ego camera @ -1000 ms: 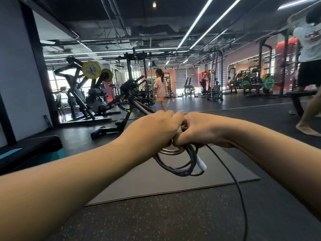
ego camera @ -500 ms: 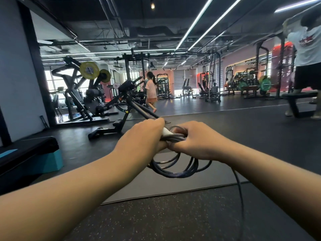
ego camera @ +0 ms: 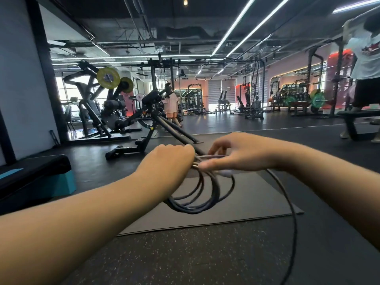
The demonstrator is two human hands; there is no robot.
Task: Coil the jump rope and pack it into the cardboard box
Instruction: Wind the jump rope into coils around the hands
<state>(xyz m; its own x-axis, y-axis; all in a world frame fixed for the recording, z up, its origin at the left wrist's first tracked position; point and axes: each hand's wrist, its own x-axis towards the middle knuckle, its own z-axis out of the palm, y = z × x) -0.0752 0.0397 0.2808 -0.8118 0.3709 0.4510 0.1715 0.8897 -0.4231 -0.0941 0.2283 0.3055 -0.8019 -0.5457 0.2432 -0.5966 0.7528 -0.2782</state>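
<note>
The black jump rope [ego camera: 207, 194] hangs in several loops below my hands at mid-frame. My left hand [ego camera: 170, 161] is closed around the top of the coil. My right hand [ego camera: 236, 153] is just to its right, fingers spread, with thumb and fingertips pinching a strand of the rope. A pale handle end [ego camera: 225, 172] shows blurred under the right hand. A loose length of rope [ego camera: 293, 223] trails from the right hand down past the bottom edge. No cardboard box is in view.
A dark grey mat [ego camera: 236, 206] lies on the speckled floor under the coil. An inclined bench frame [ego camera: 156, 120] stands just beyond my hands. A black and teal step platform [ego camera: 35, 177] sits at left. One person stands far back, another at the right edge.
My right hand has loosened from a fist into spread fingers and shifted slightly right. The loops hang lower and wider. The far person walked left behind the bench frame.
</note>
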